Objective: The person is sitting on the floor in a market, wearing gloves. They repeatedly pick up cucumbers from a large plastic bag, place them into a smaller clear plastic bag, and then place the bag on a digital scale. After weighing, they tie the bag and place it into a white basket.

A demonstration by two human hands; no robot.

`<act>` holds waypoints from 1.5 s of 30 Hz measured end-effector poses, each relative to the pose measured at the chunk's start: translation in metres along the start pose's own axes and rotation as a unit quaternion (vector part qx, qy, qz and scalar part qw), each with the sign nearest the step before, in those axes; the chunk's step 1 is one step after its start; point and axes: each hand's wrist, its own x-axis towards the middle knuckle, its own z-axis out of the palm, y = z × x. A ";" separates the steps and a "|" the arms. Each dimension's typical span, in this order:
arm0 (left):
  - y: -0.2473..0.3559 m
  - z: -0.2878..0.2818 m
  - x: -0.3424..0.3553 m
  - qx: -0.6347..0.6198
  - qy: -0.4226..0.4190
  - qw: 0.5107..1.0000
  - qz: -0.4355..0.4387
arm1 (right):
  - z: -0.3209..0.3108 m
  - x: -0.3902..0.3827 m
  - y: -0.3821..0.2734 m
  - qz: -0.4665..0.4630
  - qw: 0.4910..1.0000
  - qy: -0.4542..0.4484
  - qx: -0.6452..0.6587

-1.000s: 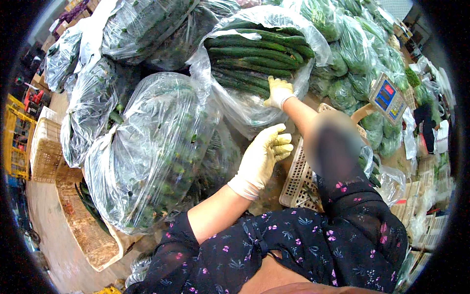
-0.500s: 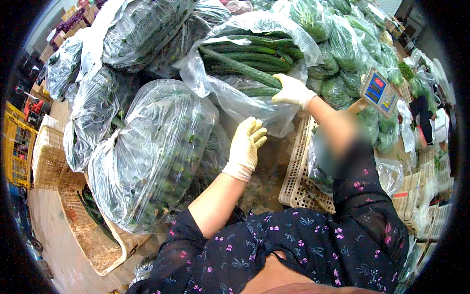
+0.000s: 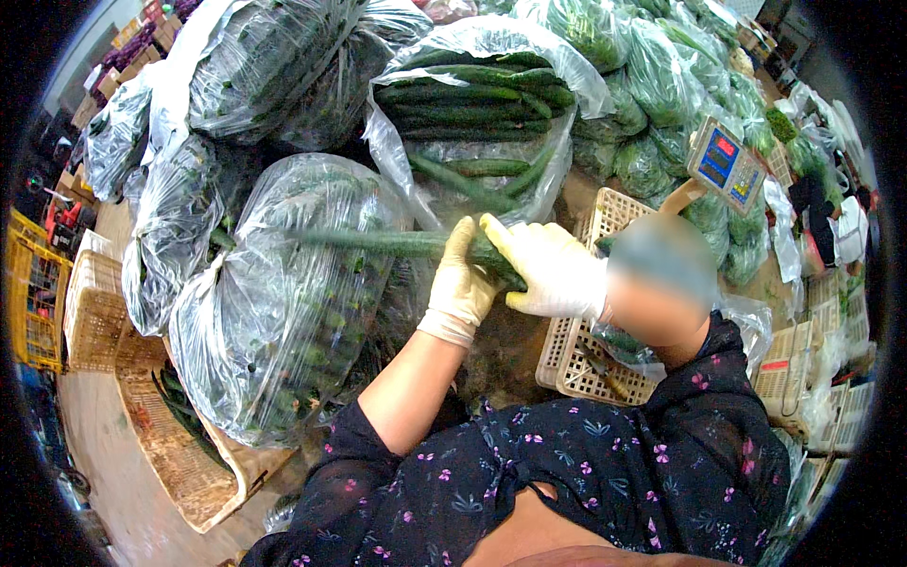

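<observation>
A long green cucumber [image 3: 378,242], blurred toward its left end, lies crosswise in front of me above a full plastic bag. My left hand [image 3: 460,283], in a pale glove, is closed around it near its right end, thumb over the top. My right hand [image 3: 557,269], also gloved, grips that same end, its index finger above and thumb below; the palm side is hidden. Just beyond my hands, an open clear bag [image 3: 392,156] holds several cucumbers [image 3: 463,99], stacked at the back with a few loose ones in front.
Full cucumber bags [image 3: 312,312] are piled at left and behind. A beige plastic crate [image 3: 557,364] stands by my right arm, with a digital scale display [image 3: 726,168] beyond it. Bagged green vegetables [image 3: 661,80] fill the far right. A worn tan basket [image 3: 179,472] sits lower left.
My right hand has drawn the cucumber out of the open bag toward me, and it now lies nearly level. My left hand, empty before, has closed on it.
</observation>
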 end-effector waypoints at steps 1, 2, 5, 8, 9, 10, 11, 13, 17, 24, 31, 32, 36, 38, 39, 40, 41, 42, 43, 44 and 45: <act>0.001 -0.011 0.008 0.008 0.002 1.000 0.029 | -0.002 0.003 0.013 -0.032 0.996 -0.023 0.075; 0.001 -0.030 0.023 0.016 0.005 0.998 0.059 | 0.002 0.010 0.039 -0.121 0.983 0.008 0.139; 0.001 -0.025 0.024 0.022 0.084 0.993 0.082 | 0.003 0.052 0.098 0.101 0.961 0.032 0.255; 0.001 -0.019 0.021 0.043 0.100 0.991 0.078 | 0.056 0.092 0.139 0.139 0.971 0.097 0.167; 0.000 -0.025 0.024 0.044 0.106 0.990 0.082 | 0.066 0.101 0.136 0.117 0.983 0.112 0.082; -0.002 -0.029 0.026 0.045 0.110 0.989 0.085 | 0.079 0.109 0.139 0.124 0.987 0.101 0.024; -0.003 -0.034 0.028 0.046 0.114 0.988 0.088 | 0.091 0.118 0.144 0.131 0.987 0.090 -0.034; 0.000 -0.034 0.027 0.053 0.117 0.988 0.086 | 0.096 0.129 0.139 0.150 0.984 0.057 -0.080; -0.001 -0.031 0.025 0.068 0.113 0.988 0.076 | 0.105 0.140 0.128 0.188 0.978 0.022 -0.093; 0.001 -0.020 0.017 0.087 0.117 0.987 0.069 | 0.097 0.169 0.126 0.219 0.968 -0.060 -0.103; -0.008 -0.036 0.026 0.091 0.098 0.989 0.061 | 0.079 0.158 0.130 0.251 0.954 -0.063 -0.152; -0.009 -0.038 0.026 0.093 0.091 0.989 0.070 | 0.075 0.157 0.139 0.253 0.953 -0.064 -0.151; -0.006 -0.020 0.016 0.125 0.044 0.991 0.033 | 0.034 0.106 0.142 0.306 0.950 0.028 -0.058; -0.004 -0.026 0.023 0.161 0.015 0.987 0.001 | 0.015 0.074 0.131 0.316 0.947 0.037 0.039; -0.004 -0.019 0.013 0.211 -0.009 0.977 0.018 | 0.011 0.059 0.120 0.318 0.939 0.051 0.117; -0.009 -0.011 0.003 0.220 -0.025 0.975 0.007 | 0.016 0.036 0.113 0.280 0.939 0.086 0.183; -0.010 -0.005 -0.001 0.235 -0.039 0.971 0.006 | 0.025 0.021 0.102 0.271 0.919 0.142 0.247; -0.010 -0.012 0.000 0.229 -0.051 0.972 -0.005 | 0.036 0.011 0.087 0.264 0.875 0.147 0.379; -0.017 -0.012 -0.003 0.225 -0.064 0.972 -0.020 | 0.045 -0.009 0.071 0.250 0.812 0.162 0.503; -0.029 -0.003 -0.011 0.249 -0.059 0.966 -0.037 | 0.052 -0.032 0.053 0.248 0.765 0.175 0.568; -0.043 0.006 -0.016 0.277 -0.058 0.958 -0.055 | 0.058 -0.056 0.040 0.240 0.714 0.196 0.628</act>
